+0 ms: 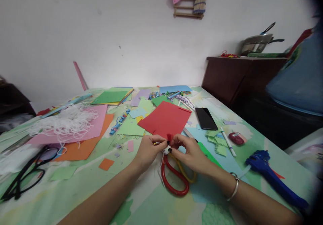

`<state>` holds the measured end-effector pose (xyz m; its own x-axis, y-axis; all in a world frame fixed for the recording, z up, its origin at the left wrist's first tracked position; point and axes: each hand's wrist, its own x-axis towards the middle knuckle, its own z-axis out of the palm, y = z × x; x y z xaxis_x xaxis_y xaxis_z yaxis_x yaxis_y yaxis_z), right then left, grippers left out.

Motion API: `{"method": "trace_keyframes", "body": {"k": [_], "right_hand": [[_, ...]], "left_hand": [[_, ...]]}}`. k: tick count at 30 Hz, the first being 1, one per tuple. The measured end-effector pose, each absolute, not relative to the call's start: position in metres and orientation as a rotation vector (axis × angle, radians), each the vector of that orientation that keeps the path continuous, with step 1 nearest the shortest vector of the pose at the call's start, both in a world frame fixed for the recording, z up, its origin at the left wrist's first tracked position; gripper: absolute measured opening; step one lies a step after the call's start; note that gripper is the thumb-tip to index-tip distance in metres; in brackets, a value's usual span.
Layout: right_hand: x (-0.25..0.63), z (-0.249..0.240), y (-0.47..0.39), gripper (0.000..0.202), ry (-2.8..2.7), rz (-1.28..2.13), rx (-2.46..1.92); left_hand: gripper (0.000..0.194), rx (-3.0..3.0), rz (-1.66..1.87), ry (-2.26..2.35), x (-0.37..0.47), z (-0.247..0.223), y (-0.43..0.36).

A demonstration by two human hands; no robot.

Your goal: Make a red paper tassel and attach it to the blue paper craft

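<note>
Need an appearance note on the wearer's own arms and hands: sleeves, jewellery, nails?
Left hand: bare forearm, dark nail polish. Right hand: same polish, bare forearm, silver-coloured bangle at the wrist. No gloves or sleeves visible.

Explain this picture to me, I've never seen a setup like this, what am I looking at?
There's no robot here: these are a person's bare hands, seen by one camera worn on the head, looking forward and down. The patterned tablecloth carries colored paper, including a red sheet, plus white string, black-framed glasses, a black phone and a blue glue gun. The left hand and right hand meet at a small red piece, just above red-and-yellow-handled scissors.
</note>
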<state>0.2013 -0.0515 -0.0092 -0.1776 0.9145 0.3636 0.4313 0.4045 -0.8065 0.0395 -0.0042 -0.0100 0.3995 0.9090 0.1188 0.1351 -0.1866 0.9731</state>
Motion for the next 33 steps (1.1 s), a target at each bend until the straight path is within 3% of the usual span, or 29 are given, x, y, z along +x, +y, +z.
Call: {"method": "trace_keyframes", "body": {"k": [33], "right_hand": [[0.2013, -0.0177, -0.0523, 0.007, -1.864, 0.537, -1.252]], "left_hand": [[0.016, 2.189, 1.181, 0.914, 0.0436, -0.0201, -0.0119]]}}
